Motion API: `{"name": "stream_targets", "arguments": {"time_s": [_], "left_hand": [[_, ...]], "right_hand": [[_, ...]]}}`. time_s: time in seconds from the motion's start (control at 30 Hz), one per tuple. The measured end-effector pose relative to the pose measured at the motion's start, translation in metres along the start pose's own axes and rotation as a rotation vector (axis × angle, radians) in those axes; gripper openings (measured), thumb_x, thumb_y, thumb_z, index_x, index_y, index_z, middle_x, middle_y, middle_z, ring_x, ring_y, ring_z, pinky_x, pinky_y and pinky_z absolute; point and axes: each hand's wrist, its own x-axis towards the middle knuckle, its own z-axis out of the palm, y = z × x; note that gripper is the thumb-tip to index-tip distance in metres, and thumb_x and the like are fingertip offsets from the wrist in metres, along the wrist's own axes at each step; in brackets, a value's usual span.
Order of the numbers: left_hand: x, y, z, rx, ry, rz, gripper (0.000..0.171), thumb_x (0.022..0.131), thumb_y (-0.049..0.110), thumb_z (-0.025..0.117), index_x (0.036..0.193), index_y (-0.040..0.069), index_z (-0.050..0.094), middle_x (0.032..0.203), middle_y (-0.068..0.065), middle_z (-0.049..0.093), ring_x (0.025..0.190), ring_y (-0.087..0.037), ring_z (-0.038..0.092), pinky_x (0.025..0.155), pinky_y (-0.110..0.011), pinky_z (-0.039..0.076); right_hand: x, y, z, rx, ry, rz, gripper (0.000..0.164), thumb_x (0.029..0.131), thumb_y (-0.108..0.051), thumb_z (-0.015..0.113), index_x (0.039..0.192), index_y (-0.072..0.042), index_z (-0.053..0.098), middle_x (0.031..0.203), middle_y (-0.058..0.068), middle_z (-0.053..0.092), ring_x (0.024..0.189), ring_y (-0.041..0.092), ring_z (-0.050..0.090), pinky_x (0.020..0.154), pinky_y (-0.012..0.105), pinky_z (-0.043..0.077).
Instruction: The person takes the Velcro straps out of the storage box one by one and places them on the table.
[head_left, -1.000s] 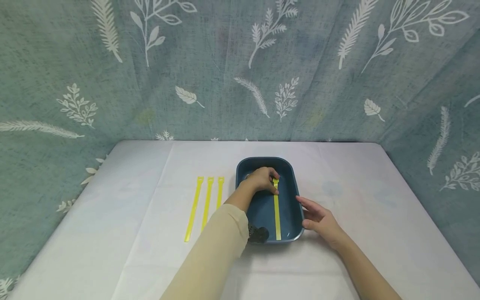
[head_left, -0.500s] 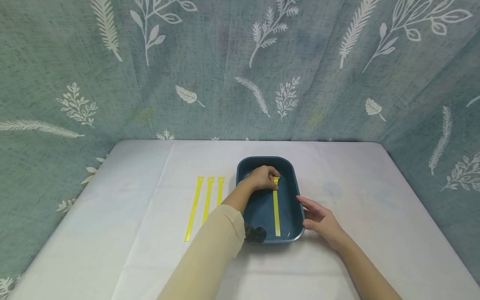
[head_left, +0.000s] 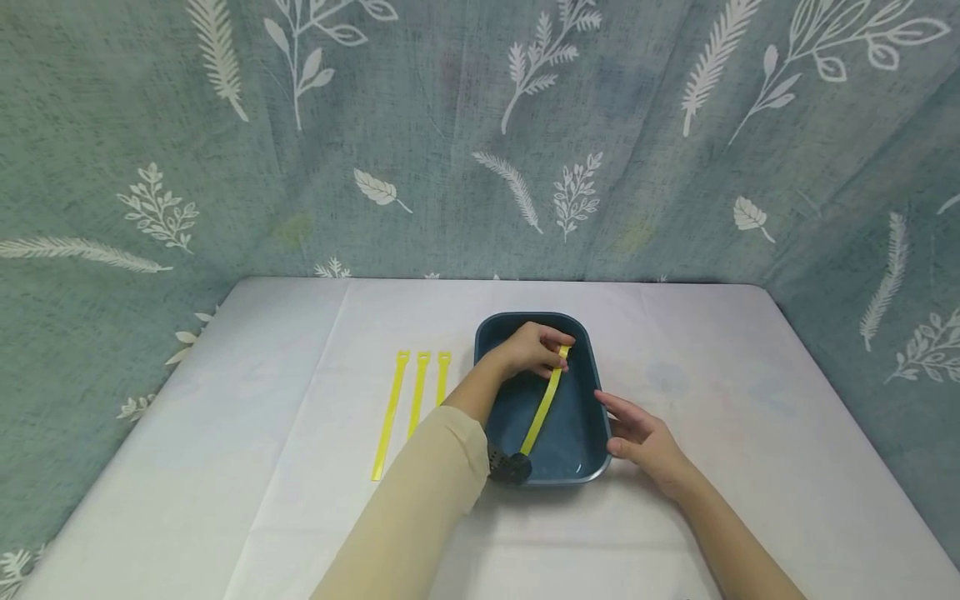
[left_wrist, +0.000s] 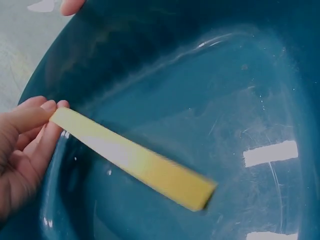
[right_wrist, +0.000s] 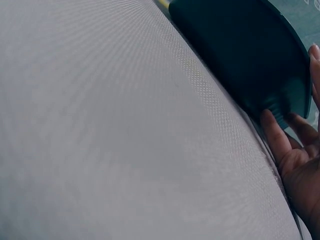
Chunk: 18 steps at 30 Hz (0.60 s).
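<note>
A dark blue rectangular basin (head_left: 573, 429) with rounded corners stands on the white table. Inside it, my left hand (head_left: 528, 350) pinches one end of a yellow strap (head_left: 542, 410) between thumb and fingers. The strap slants toward the basin's near side, its lower part passing behind the black camera on my left wrist. In the left wrist view, the strap's free end (left_wrist: 190, 192) hangs over the glossy basin floor. My right hand (head_left: 641, 437) touches the basin's right side from outside, fingers loosely bent, one fingertip at the rim. The right wrist view shows fingertips (right_wrist: 272, 127) against the outer wall.
Three more yellow straps with slotted heads lie side by side left of the basin: the left strap (head_left: 390, 417), the middle strap (head_left: 417, 396) and the right strap (head_left: 442, 375). My left sleeve (head_left: 427, 500) covers part of them. A leaf-patterned curtain (head_left: 450, 125) hangs behind the table.
My left hand has moved slightly up and to the right with the strap. The strap has swung from nearly straight to slanted, its lower end leftward. The right hand stays at the basin.
</note>
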Motion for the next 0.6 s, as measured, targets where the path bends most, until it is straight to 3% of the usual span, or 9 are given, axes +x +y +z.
{"name": "stream_targets", "arguments": {"time_s": [0.3, 0.6], "left_hand": [[-0.001, 0.005, -0.003, -0.086, 0.025, 0.022, 0.049, 0.08, 0.0, 0.072, 0.127, 0.009, 0.06, 0.113, -0.01, 0.054, 0.078, -0.016, 0.067, 0.068, -0.03, 0.057], [-0.006, 0.015, -0.006, -0.102, -0.018, 0.063, 0.053, 0.081, 0.003, 0.073, 0.131, 0.014, 0.057, 0.122, -0.009, 0.054, 0.089, -0.017, 0.069, 0.075, -0.032, 0.056]], "right_hand": [[0.0, 0.0, 0.001, 0.006, 0.007, 0.009, 0.06, 0.088, -0.015, 0.067, 0.141, -0.007, 0.043, 0.149, 0.022, 0.033, 0.124, 0.049, 0.045, 0.087, 0.036, 0.052], [0.001, 0.0, 0.001, -0.001, 0.011, 0.021, 0.061, 0.088, -0.016, 0.067, 0.142, -0.006, 0.041, 0.149, 0.022, 0.032, 0.124, 0.05, 0.044, 0.087, 0.037, 0.052]]}}
